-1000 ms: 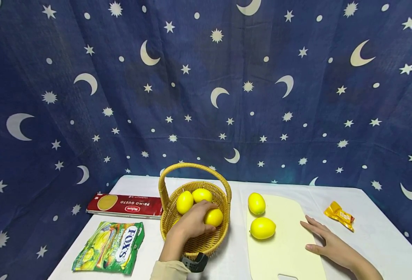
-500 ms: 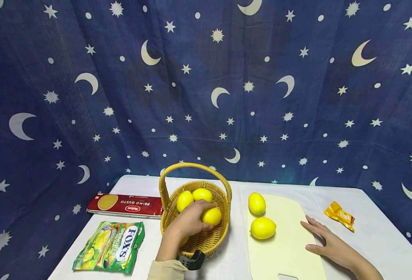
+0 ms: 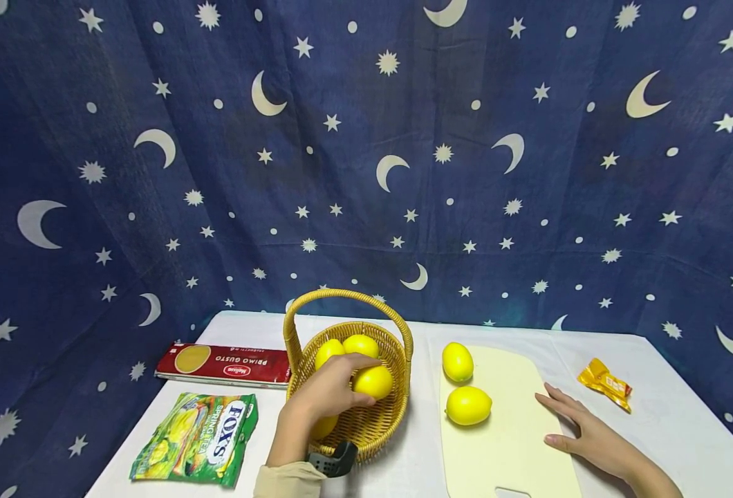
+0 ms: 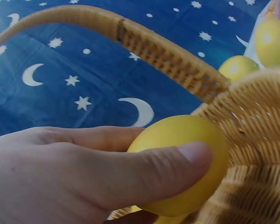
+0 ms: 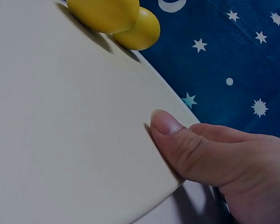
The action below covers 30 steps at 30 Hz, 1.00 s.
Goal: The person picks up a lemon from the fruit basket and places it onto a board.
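Observation:
My left hand (image 3: 323,395) reaches into the round wicker basket (image 3: 373,434) and grips a lemon (image 3: 374,382). In the left wrist view the thumb lies across this lemon (image 4: 182,133), near the basket's woven wall. Two more lemons sit at the back of the basket, one (image 3: 362,345) beside the other (image 3: 328,351), and another (image 3: 324,428) shows partly under my hand. My right hand (image 3: 584,437) rests at the right edge of the cream cutting board (image 3: 503,453), thumb on its surface. On the board's left side lie two lemons, one (image 3: 457,362) behind the other (image 3: 469,405).
The basket's tall arched handle (image 3: 348,294) stands up over its opening. Left of it lie a red spaghetti pack (image 3: 236,365) and a green Fox's candy bag (image 3: 195,439). An orange wrapped packet (image 3: 605,384) lies right of the board. A starry blue curtain (image 3: 366,173) hangs behind the table.
My left hand and its lemon have shifted slightly left inside the basket, uncovering more of the lemon beneath the hand. The right hand has stayed put.

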### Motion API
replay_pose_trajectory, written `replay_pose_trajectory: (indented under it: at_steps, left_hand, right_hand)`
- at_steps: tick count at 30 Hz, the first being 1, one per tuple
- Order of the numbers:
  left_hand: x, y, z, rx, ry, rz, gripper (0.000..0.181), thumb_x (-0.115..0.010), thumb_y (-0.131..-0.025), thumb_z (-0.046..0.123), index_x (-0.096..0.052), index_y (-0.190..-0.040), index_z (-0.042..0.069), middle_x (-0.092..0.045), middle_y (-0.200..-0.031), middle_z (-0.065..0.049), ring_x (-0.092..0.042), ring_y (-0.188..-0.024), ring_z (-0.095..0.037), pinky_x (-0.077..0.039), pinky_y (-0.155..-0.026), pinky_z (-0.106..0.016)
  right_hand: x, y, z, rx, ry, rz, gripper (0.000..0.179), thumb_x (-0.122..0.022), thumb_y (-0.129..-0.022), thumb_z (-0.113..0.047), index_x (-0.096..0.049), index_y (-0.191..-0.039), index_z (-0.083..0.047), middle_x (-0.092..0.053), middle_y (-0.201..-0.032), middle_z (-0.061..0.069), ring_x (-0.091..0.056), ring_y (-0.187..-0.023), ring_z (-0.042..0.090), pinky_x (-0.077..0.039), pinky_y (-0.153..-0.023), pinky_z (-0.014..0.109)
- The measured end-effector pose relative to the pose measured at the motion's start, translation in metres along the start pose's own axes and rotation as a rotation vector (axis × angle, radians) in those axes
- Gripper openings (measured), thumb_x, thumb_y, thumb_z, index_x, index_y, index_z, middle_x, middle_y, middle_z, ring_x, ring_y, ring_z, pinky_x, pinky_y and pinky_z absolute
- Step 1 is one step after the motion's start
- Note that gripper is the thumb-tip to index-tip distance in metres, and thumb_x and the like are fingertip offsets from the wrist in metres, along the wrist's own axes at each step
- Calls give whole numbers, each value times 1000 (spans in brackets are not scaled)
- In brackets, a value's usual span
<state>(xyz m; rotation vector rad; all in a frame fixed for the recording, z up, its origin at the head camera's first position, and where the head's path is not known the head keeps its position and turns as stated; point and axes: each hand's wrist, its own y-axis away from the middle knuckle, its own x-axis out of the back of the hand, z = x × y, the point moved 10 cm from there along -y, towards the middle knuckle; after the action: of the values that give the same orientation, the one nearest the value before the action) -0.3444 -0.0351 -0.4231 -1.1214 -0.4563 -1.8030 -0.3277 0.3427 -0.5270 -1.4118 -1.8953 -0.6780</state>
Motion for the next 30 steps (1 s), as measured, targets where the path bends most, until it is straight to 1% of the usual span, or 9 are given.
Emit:
replay_pose_trajectory:
  at_steps: [7,9,12,14,16,17,21,25,30]
  left_hand:
    - [9,4,10,-6,-11,-9,56,-79,-76,27,-60,-128,18,-63,-123,5,-57,-111,-15,-47,-98,-37]
    - [11,5,13,-7,-14,-10,56,-79,-76,29,-60,-128,18,-63,-122,5,-57,-109,-15,-47,-97,-36]
    - [14,7,18,-7,-12,-10,57,-79,-76,30,-60,-128,17,-64,-122,5,-56,-107,-14,-48,-95,-34]
    - [17,9,22,1,-10,-12,57,-79,-76,32,-60,-128,18,-63,-121,6,-55,-106,-13,-48,-93,-34]
    - [19,11,26,8,-6,-20,55,-79,-75,34,-61,-126,21,-63,-119,8,-55,-103,-12,-48,-90,-33]
    - [20,12,28,11,0,-27,54,-79,-75,35,-61,-126,24,-63,-117,10,-54,-101,-11,-48,-88,-32]
    - [21,15,39,-6,28,-64,51,-79,-75,37,-61,-122,32,-63,-112,17,-53,-97,-7,-49,-84,-28]
    - [20,16,54,-64,62,-87,50,-80,-75,32,-62,-122,32,-63,-111,20,-54,-97,-3,-49,-87,-27]
    - [17,17,68,-108,78,-114,51,-81,-74,31,-63,-121,31,-64,-111,21,-54,-97,0,-49,-88,-26]
  right_hand:
    - [0,0,0,5,11,3,69,-71,-81,-30,-44,-140,-5,-21,-151,31,-19,-129,58,-19,-91,79]
    - [0,0,0,16,14,10,68,-70,-82,-30,-44,-140,-6,-21,-151,30,-4,-145,35,-20,-90,79]
    - [0,1,0,20,15,14,67,-69,-83,-31,-44,-141,-7,-21,-152,29,1,-147,25,-20,-91,78]
    - [0,1,0,18,14,12,67,-69,-83,-30,-44,-141,-7,-21,-152,29,0,-147,27,-20,-91,78]
    - [0,0,0,6,11,4,68,-70,-82,-30,-44,-141,-7,-21,-152,30,-15,-134,53,-19,-91,79]
    - [0,0,0,4,13,2,68,-70,-82,-30,-44,-140,-6,-21,-151,30,-17,-132,56,-19,-91,79]
    - [0,-1,-1,-3,23,-3,69,-71,-81,-30,-45,-139,-5,-21,-150,31,-20,-130,60,-19,-90,79]
    - [1,-1,-2,-5,29,-4,70,-71,-81,-31,-45,-139,-4,-22,-150,31,-19,-131,60,-19,-90,79]
    - [0,-1,-1,-6,20,-1,70,-72,-81,-30,-45,-139,-4,-21,-150,31,-19,-131,60,-18,-90,79]
